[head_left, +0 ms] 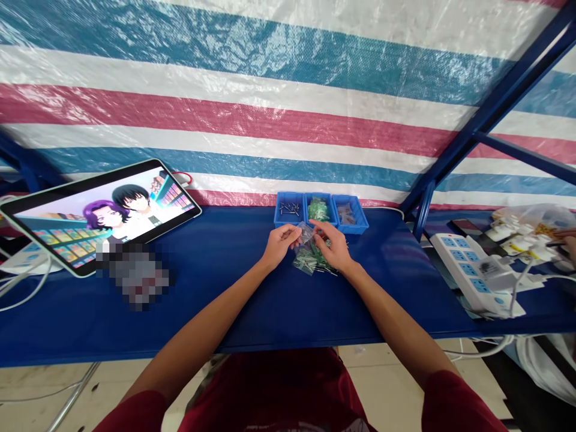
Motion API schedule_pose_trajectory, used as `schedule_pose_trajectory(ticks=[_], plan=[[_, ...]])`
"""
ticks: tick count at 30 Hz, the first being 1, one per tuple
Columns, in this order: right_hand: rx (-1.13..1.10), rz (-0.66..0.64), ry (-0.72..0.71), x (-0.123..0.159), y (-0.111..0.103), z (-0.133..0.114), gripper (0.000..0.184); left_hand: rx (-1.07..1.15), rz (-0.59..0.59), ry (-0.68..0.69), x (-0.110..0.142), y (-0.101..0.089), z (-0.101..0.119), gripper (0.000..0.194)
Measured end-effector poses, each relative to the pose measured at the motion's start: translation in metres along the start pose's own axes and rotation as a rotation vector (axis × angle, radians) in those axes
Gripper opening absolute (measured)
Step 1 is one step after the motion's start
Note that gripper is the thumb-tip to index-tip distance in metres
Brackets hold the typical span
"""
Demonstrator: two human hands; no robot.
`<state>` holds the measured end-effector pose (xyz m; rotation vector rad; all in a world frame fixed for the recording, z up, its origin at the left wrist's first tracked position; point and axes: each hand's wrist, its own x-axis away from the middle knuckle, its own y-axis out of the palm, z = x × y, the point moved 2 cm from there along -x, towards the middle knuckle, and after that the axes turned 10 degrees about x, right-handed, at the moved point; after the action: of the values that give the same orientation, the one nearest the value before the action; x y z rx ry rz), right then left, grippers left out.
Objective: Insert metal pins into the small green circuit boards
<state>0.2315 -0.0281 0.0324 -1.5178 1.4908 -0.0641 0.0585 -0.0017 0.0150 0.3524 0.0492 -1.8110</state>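
Between my hands is a small clear plastic bag (306, 232), held above the blue table. My left hand (281, 245) pinches its left side with thumb and fingers. The fingers of my right hand (333, 247) are curled in at the bag's right edge; the exact grip is small and partly hidden. Just below lies a pile of small clear and greenish packets (308, 260), with thin metal pieces at its right edge. Behind the hands stand a blue bin with screws (289, 222), a blue bin with greenish packets (318, 209) and a blue bin with small brownish pieces (353, 228).
A tablet (112, 210) playing a cartoon leans at the left, beside a blurred-out item (141, 277). At the right are a white power strip (472, 273), cables and white bottle-like items (517, 240). Blue frame bars (450, 144) rise before a striped tarp (288, 120). Part of another person's hand (570, 246) shows at the right edge.
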Motion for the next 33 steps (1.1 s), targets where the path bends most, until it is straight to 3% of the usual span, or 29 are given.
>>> schedule_pose_trajectory(ticks=[3, 6, 9, 13, 16, 19, 24, 27, 33], plan=[[0.016, 0.012, -0.055, -0.001, -0.001, -0.002, 0.031, 0.029, -0.023, -0.075, 0.001, 0.002, 0.003, 0.045], [-0.013, 0.034, -0.006, -0.002, 0.0, 0.0, 0.029, 0.014, -0.019, -0.099, 0.002, 0.002, 0.003, 0.053], [-0.225, 0.094, 0.216, -0.005, 0.0, 0.009, 0.031, -0.01, 0.05, -0.068, 0.002, -0.001, 0.002, 0.061], [-0.607, 0.427, 0.598, -0.01, -0.008, 0.032, 0.029, -0.062, 0.094, -0.028, 0.001, -0.004, 0.002, 0.055], [-0.727, 0.531, 0.752, -0.011, -0.014, 0.046, 0.031, -0.138, 0.063, -0.009, 0.004, -0.001, 0.004, 0.05], [-0.519, 0.43, 0.728, -0.01, -0.019, 0.048, 0.028, -0.252, 0.008, 0.023, 0.007, 0.002, 0.006, 0.046], [0.199, 0.026, 0.331, -0.011, -0.017, 0.036, 0.008, -0.424, -0.055, 0.082, 0.01, 0.003, 0.006, 0.043], [0.434, -0.191, 0.244, -0.01, -0.011, 0.032, 0.012, -0.458, -0.058, 0.098, 0.01, 0.003, 0.007, 0.043], [0.601, -0.288, 0.247, -0.007, -0.005, 0.034, 0.018, -0.464, -0.049, 0.105, 0.01, 0.004, 0.01, 0.044]])
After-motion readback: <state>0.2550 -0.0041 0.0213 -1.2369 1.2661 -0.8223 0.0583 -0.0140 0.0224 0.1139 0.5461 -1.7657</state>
